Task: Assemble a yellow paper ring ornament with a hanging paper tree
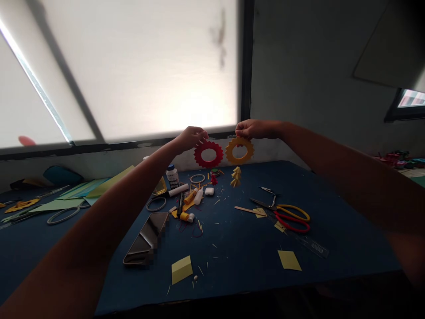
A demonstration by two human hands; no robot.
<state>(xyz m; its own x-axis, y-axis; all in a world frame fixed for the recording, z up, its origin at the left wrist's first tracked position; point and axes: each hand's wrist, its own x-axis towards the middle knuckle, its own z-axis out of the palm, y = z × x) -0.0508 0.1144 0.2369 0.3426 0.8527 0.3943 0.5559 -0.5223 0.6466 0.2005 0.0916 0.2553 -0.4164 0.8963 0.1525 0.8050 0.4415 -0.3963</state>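
In the head view my left hand (192,136) is raised above the table, its fingers pinching the top of a red paper ring (198,156) with a zigzag outer edge. My right hand (246,129) grips a matching yellow paper ring (249,151) by its upper edge. The two rings hang side by side, close together. Below the yellow ring is a small pleated yellow paper tree (236,177). A small red folded paper piece (214,180) shows under the red ring. Whether threads join these pieces to the rings is too fine to see.
Scissors (292,215) with yellow and red handles lie on the blue table (239,257) at right, near a wooden stick (249,211). At left are a phone (146,239), a capped bottle (172,176) and coloured paper sheets (106,184). Yellow paper pieces (182,269) lie near the front.
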